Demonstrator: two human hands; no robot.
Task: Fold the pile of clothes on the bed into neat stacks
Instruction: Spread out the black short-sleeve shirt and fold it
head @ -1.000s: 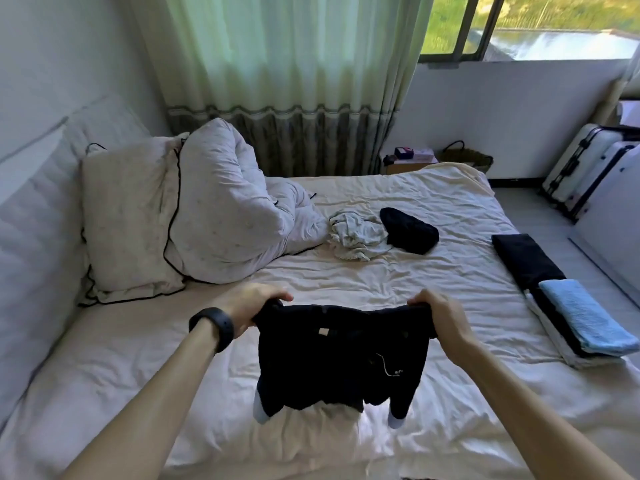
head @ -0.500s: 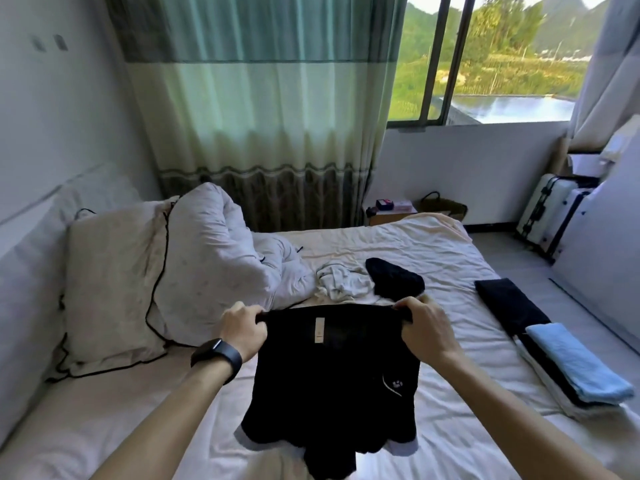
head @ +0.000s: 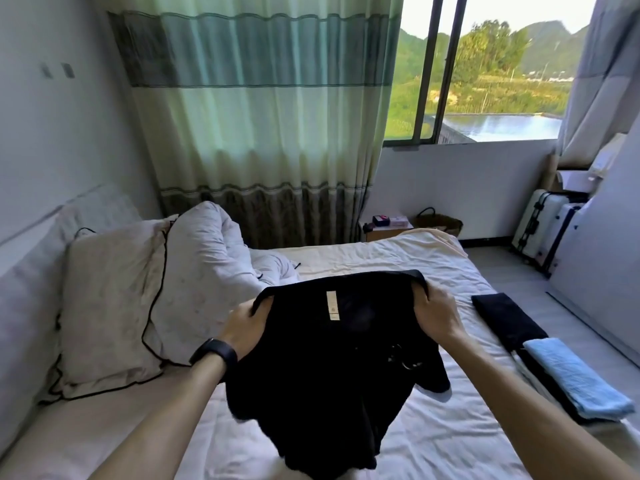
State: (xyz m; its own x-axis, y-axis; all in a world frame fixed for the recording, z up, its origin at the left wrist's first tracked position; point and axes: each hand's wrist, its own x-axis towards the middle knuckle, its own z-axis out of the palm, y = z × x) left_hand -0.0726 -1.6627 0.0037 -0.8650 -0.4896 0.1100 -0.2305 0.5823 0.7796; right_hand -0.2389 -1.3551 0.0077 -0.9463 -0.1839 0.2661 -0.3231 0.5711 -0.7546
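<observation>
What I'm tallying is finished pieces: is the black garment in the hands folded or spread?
Spread, not folded: the left hand and right hand grip the black garment by its top edge, and it hangs open.

The black garment (head: 332, 358) is smooth, matt cloth with a pale label (head: 333, 305). The bed sheet (head: 433, 441) is cream cloth, matt and creased. The pillow (head: 110, 299) is pale cloth edged with black cord. The folded blue cloth (head: 571, 379) has a fine ribbed texture. The curtain (head: 259, 116) is thin, pleated cloth. The suitcases (head: 547, 216) have hard, slightly glossy shells. The wristband (head: 216, 355) is matt black.
</observation>
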